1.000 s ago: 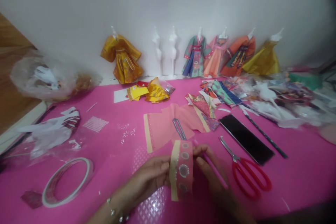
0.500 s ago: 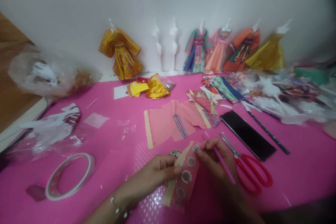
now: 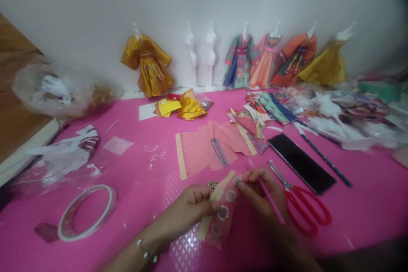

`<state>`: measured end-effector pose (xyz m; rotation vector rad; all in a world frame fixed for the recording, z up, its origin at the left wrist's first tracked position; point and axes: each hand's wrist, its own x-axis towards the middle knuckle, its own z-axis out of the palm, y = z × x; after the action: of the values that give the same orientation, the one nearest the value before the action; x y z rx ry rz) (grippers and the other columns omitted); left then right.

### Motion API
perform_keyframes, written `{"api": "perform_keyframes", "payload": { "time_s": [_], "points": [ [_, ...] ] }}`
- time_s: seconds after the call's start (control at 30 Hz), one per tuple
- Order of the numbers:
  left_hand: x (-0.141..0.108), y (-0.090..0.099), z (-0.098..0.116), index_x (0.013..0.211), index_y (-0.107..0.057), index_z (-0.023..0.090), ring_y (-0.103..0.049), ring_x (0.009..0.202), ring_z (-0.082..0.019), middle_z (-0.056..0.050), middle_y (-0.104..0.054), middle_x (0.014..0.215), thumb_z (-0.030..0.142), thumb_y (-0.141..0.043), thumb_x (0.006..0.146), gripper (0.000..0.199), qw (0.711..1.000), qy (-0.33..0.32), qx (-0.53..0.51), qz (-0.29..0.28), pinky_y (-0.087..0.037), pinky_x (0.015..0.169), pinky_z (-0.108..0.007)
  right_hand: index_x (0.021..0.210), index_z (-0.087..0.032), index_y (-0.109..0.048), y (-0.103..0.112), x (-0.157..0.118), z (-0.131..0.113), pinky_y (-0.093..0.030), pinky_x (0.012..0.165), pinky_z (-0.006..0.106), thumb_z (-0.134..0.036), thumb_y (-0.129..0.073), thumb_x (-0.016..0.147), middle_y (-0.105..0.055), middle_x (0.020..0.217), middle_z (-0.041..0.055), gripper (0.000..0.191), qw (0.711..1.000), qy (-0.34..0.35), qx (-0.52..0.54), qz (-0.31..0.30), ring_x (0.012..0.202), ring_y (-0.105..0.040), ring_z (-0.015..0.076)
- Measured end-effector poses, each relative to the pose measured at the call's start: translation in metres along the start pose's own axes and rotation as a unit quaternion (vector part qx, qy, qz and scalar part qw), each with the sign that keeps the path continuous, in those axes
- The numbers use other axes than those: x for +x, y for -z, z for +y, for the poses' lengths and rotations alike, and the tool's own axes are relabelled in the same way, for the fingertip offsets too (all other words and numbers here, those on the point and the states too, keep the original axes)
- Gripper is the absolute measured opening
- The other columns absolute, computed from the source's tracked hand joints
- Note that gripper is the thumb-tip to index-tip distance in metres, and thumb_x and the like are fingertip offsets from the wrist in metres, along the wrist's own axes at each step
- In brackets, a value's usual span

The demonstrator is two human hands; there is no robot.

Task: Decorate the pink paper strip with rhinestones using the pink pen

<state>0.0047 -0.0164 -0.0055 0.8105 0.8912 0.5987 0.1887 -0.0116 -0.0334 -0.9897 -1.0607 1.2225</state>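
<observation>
A reddish fabric strip (image 3: 227,204) with round patterns and a cream edge is held above the pink mat at the lower centre. White beads ring one of its circles. My left hand (image 3: 191,210) pinches the strip's left edge between thumb and fingers. At its upper right end, my right hand (image 3: 263,193) grips the strip with thumb and fingertips. A pink pen-like stick (image 3: 270,201) also rests in my right hand, slanting down to the right. Just beyond lies a salmon doll garment piece (image 3: 196,148) with a beaded loop (image 3: 218,152) on it.
Red-handled scissors (image 3: 302,204) and a black phone (image 3: 301,163) lie right of my hands. A tape roll (image 3: 110,212) is at left. Dressed doll forms, including a golden one (image 3: 148,66), stand along the wall. Plastic bags (image 3: 331,110) crowd the right side.
The strip has tilted slightly, its lower end shifting up and a little left. Both hands keep their hold on it, and the view has moved very slightly.
</observation>
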Motion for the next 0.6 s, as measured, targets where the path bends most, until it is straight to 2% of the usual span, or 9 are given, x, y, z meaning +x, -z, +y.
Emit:
{"api": "perform_keyframes", "payload": {
  "time_s": [0.1, 0.2, 0.4, 0.6],
  "points": [
    [0.0007, 0.0035, -0.0037, 0.075, -0.07, 0.014, -0.058, 0.057, -0.015, -0.003, -0.068, 0.065, 0.033, -0.067, 0.078, 0.02, 1.0, -0.001, -0.016, 0.002, -0.044, 0.058, -0.027, 0.08, -0.024, -0.05, 0.0002, -0.0003, -0.0008, -0.053, 0.057, 0.024, -0.026, -0.073, 0.08, -0.061, 0.076, -0.0016, 0.023, 1.0, -0.003, 0.005, -0.002, 0.065, -0.062, 0.0135],
    [0.0011, 0.0044, -0.0044, 0.073, -0.07, 0.014, -0.056, 0.055, -0.014, -0.003, -0.067, 0.062, 0.035, -0.064, 0.081, 0.024, 1.0, -0.006, -0.016, 0.008, -0.042, 0.056, -0.027, 0.08, -0.025, -0.051, -0.0003, -0.0009, -0.0017, -0.053, 0.059, 0.023, -0.024, -0.073, 0.081, -0.061, 0.076, -0.0025, 0.022, 1.0, -0.007, 0.012, -0.001, 0.066, -0.063, 0.0133],
    [0.0017, 0.0001, -0.0018, 0.069, -0.07, 0.013, -0.056, 0.052, -0.012, -0.002, -0.067, 0.062, 0.028, -0.072, 0.073, 0.015, 1.0, 0.009, 0.005, 0.026, -0.04, 0.053, -0.024, 0.08, -0.024, -0.054, -0.0024, -0.0032, -0.0049, -0.052, 0.056, 0.022, -0.022, -0.073, 0.08, -0.059, 0.076, -0.0029, 0.02, 1.0, -0.018, 0.021, -0.012, 0.063, -0.062, 0.0124],
    [0.0012, -0.0008, -0.0038, 0.067, -0.068, 0.014, -0.053, 0.048, -0.012, 0.0, -0.064, 0.059, 0.026, -0.069, 0.072, 0.012, 0.999, 0.013, 0.012, 0.033, -0.04, 0.051, -0.024, 0.082, -0.024, -0.055, 0.0002, -0.0016, -0.0053, -0.052, 0.058, 0.02, -0.016, -0.072, 0.08, -0.06, 0.079, -0.0025, 0.019, 0.999, -0.005, 0.031, -0.038, 0.066, -0.063, 0.0118]
  ]
}}
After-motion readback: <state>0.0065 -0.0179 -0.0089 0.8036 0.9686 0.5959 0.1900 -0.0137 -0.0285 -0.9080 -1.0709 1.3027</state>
